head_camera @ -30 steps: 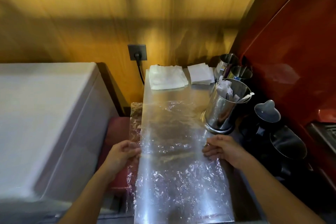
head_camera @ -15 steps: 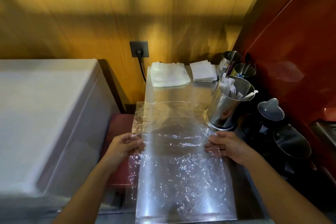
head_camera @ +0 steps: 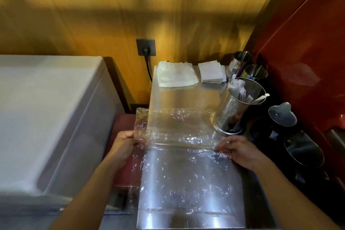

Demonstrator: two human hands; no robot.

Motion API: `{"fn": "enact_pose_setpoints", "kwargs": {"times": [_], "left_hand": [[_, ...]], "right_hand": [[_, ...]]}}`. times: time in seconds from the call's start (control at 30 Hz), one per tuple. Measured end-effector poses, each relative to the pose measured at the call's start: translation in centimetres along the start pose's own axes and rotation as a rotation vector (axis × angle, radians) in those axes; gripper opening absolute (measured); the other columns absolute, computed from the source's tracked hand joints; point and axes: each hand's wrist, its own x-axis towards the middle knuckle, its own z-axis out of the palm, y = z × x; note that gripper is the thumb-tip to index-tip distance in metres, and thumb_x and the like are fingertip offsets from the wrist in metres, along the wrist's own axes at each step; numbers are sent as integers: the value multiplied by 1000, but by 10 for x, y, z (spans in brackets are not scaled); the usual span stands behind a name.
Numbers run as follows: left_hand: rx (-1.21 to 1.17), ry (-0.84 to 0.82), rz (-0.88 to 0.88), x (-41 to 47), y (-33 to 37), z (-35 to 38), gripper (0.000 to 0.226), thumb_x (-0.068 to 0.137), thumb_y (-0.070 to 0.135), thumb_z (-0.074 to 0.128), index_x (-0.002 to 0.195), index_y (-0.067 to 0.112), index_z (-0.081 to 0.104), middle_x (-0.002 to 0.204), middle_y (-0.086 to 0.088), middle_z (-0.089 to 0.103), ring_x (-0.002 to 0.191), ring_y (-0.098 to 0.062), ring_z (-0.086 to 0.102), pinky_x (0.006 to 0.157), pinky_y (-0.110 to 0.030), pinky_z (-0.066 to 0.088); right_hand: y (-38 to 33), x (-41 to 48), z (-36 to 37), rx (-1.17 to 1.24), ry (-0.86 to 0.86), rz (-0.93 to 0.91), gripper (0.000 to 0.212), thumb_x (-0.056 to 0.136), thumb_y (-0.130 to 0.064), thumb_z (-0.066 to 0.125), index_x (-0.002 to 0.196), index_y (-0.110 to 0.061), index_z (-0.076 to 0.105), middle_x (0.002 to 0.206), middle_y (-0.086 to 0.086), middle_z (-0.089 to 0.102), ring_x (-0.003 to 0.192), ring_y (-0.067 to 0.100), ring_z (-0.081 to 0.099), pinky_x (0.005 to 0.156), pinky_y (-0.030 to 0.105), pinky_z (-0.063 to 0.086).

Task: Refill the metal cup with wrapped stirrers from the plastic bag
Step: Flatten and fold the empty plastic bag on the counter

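A clear, crinkled plastic bag (head_camera: pixel 186 164) lies flat along the steel counter (head_camera: pixel 186 97), and it looks empty. My left hand (head_camera: pixel 125 144) pinches its left edge. My right hand (head_camera: pixel 237 149) holds its right edge, just in front of the metal cup (head_camera: pixel 237 110). The cup stands at the counter's right side with several white wrapped stirrers (head_camera: pixel 240 91) sticking out of its mouth. A crease runs across the bag between my two hands.
A folded white cloth (head_camera: pixel 176 76) and a stack of napkins (head_camera: pixel 211 72) lie at the counter's back. Two smaller metal cups (head_camera: pixel 248 67) stand behind the big one. Dark pitchers (head_camera: pixel 283 115) crowd the right side. A white appliance (head_camera: pixel 46 114) sits left; a wall socket (head_camera: pixel 146 47) behind.
Both hands have slid slightly nearer along the bag's edges and lifted it a little, forming a fold line between them. The far end of the bag has drawn back toward me.
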Motion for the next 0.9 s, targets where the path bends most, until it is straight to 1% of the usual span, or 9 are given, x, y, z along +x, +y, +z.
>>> {"fn": "enact_pose_setpoints", "kwargs": {"times": [0.07,0.2,0.33,0.47,0.6,0.63,0.7,0.77,0.9], "left_hand": [[36,2,19,1,2,0,43,69,-28,42,47,2,62,46,0,65,42,-9,58,42,-15,47],[93,-6,106,5,11,-2,29,67,-26,36,60,-14,61,72,-11,71,65,-18,63,52,-18,49],[-52,46,82,10,21,-4,37,68,-24,34,58,-3,63,68,-7,73,72,-26,65,63,-25,54],[-172,-33,-82,7,32,-13,26,75,9,43,81,-1,66,74,-12,73,83,-36,60,79,-42,47],[-139,-79,-246,0,37,-18,50,83,52,51,86,5,71,89,-21,69,86,-38,63,84,-52,48],[-113,-74,-235,-3,37,-13,42,78,48,61,87,8,71,93,-22,68,87,-39,64,85,-56,48],[-38,-36,-124,-7,35,-5,20,73,19,73,91,9,71,100,-22,67,84,-35,65,84,-53,52],[11,-4,-42,-10,35,1,28,71,-7,70,91,11,70,100,-19,67,77,-25,65,74,-37,55],[7,3,60,-12,39,3,39,70,-21,62,97,8,66,96,-12,66,67,-15,69,57,-21,57]], "right_hand": [[-1,0,-1,7,-2,10,30,74,26,36,61,10,57,58,18,67,57,25,69,50,25,56],[-9,-2,6,-122,-24,22,29,79,20,36,67,6,57,59,14,69,52,22,68,46,25,54],[-21,1,18,-137,102,-90,24,77,22,36,78,12,57,68,23,62,50,29,65,42,27,52],[-28,-3,23,-190,62,-163,20,75,20,46,82,11,62,79,27,61,62,33,59,53,32,51],[-25,-3,20,-135,68,-167,25,81,8,45,76,0,67,60,4,70,54,12,63,50,21,53],[-24,-2,20,-105,57,-170,20,83,4,48,78,-1,67,62,2,71,55,12,64,51,22,53],[-23,-2,21,-104,67,-181,11,82,0,55,82,-1,66,66,3,70,59,14,64,51,22,52],[-21,-1,22,-202,126,-199,10,81,4,57,81,-4,63,68,8,64,60,17,59,50,20,49],[-15,1,26,-636,238,-302,21,80,2,61,70,-16,57,73,10,58,70,25,54,62,28,43]]}}
